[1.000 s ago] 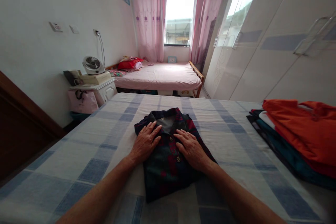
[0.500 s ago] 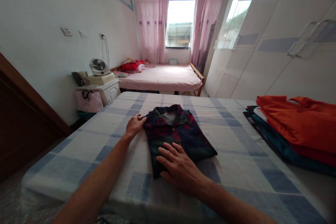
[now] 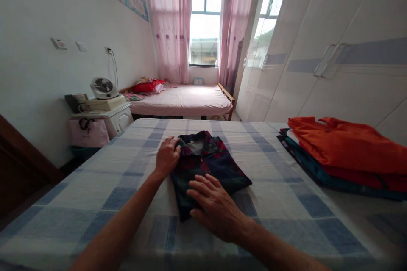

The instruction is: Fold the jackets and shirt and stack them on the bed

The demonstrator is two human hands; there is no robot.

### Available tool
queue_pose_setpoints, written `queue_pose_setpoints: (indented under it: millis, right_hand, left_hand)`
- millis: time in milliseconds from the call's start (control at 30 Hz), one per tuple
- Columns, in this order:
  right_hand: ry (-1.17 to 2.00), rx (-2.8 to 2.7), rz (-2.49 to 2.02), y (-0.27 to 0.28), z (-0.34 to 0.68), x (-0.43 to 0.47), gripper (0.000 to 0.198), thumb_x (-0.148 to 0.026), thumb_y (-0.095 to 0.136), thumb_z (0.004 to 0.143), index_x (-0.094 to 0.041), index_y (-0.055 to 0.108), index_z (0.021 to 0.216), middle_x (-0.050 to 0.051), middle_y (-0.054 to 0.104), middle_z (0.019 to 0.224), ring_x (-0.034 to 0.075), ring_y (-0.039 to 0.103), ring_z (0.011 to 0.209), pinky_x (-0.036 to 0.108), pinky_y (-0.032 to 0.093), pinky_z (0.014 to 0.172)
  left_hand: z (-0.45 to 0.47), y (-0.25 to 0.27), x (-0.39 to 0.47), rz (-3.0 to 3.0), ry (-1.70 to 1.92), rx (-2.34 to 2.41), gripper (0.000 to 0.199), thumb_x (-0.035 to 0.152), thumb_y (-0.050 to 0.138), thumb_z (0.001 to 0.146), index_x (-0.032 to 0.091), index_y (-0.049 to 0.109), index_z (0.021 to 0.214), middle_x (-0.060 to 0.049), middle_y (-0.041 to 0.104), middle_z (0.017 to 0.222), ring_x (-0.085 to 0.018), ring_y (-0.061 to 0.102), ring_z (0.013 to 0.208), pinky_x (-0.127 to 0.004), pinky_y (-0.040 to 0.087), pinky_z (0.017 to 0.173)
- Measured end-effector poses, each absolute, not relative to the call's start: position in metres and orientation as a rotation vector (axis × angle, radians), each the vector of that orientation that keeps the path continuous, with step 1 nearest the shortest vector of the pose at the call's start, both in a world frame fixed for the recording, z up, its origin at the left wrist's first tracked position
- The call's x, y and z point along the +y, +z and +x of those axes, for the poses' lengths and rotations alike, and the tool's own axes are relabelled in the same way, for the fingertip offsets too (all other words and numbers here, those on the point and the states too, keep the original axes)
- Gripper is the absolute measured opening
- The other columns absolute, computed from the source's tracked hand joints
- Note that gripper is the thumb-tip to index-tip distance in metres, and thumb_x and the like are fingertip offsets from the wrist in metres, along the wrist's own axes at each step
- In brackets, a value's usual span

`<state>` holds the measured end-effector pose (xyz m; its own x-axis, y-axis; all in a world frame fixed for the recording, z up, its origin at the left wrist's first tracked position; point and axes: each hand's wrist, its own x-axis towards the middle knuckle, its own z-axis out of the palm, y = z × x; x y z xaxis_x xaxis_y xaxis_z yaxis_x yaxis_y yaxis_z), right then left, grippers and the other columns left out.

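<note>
A dark plaid shirt [image 3: 211, 169] with red patterning lies folded on the bed, its collar towards the window and a button showing at the front. My left hand [image 3: 168, 155] rests at the shirt's upper left edge, beside the collar, with fingers bent over the cloth; whether they pinch it is hard to see. Flat on the lower front of the shirt lies my right hand [image 3: 216, 207], fingers spread and nothing held in it.
The bed has a blue-and-white checked sheet [image 3: 133, 194]. On the right sits a stack of folded clothes, an orange garment [image 3: 343, 144] topmost. Beyond are a pink-covered bed [image 3: 190, 99], a small fan [image 3: 104, 87] on a cabinet, and a white wardrobe [image 3: 337, 89].
My left hand has shifted from the shirt's outer left edge in closer to the collar. My right hand stays on the shirt's lower front. The view has turned slightly right.
</note>
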<state>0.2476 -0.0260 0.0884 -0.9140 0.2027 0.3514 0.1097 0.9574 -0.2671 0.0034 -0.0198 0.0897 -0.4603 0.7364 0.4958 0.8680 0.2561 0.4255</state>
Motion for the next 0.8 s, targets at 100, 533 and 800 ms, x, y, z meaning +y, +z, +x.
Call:
queue_pose_setpoints:
  millis: [100,533,800]
  right_hand:
    - [0.291,-2.741,-0.381,0.077,0.255,-0.026,0.051,-0.045,0.048,0.089,-0.022,0.044,0.135,0.005,0.037,0.147,0.024,0.022,0.139,0.044,0.009,0.115]
    - [0.436,-2.629,-0.418,0.061,0.258,-0.07,0.047,-0.039,0.051,0.088,-0.022,0.045,0.131,0.003,0.046,0.14,0.021,0.028,0.135,0.039,0.007,0.116]
    - [0.532,-2.527,-0.404,0.057,0.244,-0.079,0.007,-0.025,0.061,0.08,-0.02,0.059,0.085,0.002,0.059,0.092,0.018,0.05,0.096,0.036,0.036,0.093]
  left_hand:
    - [0.037,0.081,-0.024,-1.811,-0.864,-2.161,0.037,0.033,0.044,0.091,0.026,0.057,0.125,-0.003,0.044,0.143,-0.024,0.031,0.136,-0.043,0.029,0.112]
    - [0.053,0.053,-0.027,-1.964,-0.602,-2.124,0.043,0.038,0.038,0.093,0.027,0.048,0.133,-0.005,0.046,0.142,-0.029,0.032,0.136,-0.051,0.028,0.109]
    - [0.053,0.052,-0.027,-1.963,-0.566,-2.129,0.043,0.04,0.036,0.094,0.028,0.047,0.134,-0.004,0.045,0.143,-0.027,0.031,0.136,-0.05,0.027,0.11]
